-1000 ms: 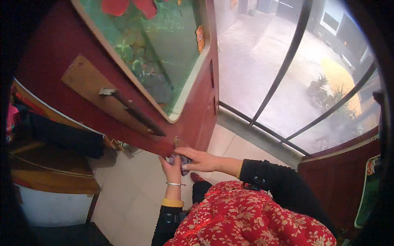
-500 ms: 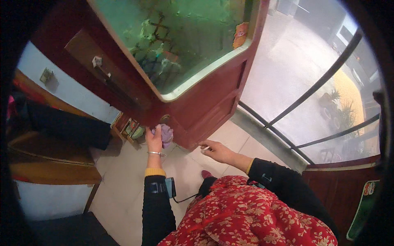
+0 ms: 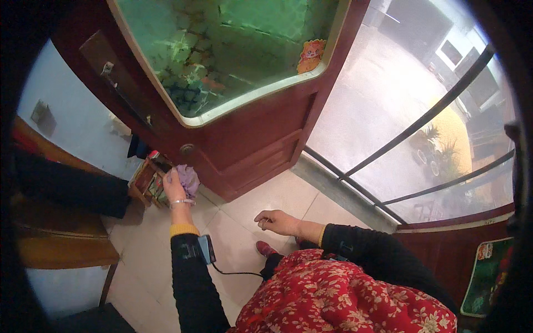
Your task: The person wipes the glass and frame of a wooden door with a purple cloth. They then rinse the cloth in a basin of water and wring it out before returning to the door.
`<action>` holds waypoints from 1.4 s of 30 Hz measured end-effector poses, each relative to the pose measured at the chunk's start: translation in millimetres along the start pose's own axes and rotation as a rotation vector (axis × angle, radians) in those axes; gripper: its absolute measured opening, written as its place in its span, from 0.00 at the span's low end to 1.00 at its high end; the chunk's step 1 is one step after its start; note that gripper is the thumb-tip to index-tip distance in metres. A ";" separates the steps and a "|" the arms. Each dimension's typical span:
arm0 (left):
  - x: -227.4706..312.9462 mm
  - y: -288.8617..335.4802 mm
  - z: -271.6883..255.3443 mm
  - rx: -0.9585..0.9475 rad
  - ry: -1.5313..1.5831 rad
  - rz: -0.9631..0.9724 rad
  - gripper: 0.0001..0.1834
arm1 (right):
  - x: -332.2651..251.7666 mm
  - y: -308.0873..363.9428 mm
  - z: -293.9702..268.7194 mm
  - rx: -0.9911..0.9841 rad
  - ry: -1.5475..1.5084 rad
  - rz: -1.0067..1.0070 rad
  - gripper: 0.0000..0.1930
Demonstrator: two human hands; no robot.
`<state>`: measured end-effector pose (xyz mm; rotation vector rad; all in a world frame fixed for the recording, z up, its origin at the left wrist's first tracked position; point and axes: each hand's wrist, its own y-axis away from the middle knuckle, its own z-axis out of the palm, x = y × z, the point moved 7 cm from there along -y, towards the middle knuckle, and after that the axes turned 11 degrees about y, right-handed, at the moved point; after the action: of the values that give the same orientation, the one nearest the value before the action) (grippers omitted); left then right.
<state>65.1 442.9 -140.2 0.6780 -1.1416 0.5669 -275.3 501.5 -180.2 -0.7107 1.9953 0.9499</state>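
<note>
A crumpled pale purple cloth is gripped in my left hand, close to the lower part of a dark red wooden door. Just above the cloth, a round lock is set in the door. The door stands ajar, with a green glass pane in its upper part and a long handle near its left edge. My right hand hangs over the floor with its fingers loosely curled in. I see nothing in it, and it touches nothing.
Beyond the door, dark metal bars cross a bright outdoor view. A small wooden rack sits behind my left hand. Brown wooden furniture stands at the left. Pale tiles cover the floor.
My left hand has moved left with the cloth, away from the lock, and the door appears shifted left in view. My right hand's fingers have curled in more.
</note>
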 end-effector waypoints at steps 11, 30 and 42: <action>-111.8 187.3 -6.4 -0.108 0.734 -0.351 0.23 | 2.5 -52.5 25.7 -0.506 -0.790 0.060 0.30; -197.2 408.5 -121.4 0.509 1.114 -0.014 0.17 | 15.0 -5.5 174.1 -0.892 -0.219 0.248 0.23; -148.3 625.7 -296.0 0.958 1.006 0.297 0.19 | -45.0 132.6 370.3 -1.124 -0.309 0.215 0.19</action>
<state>-244.4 1072.3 -235.9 0.8542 0.0507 1.5344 -195.3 884.2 -242.0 -0.8391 1.1527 2.1958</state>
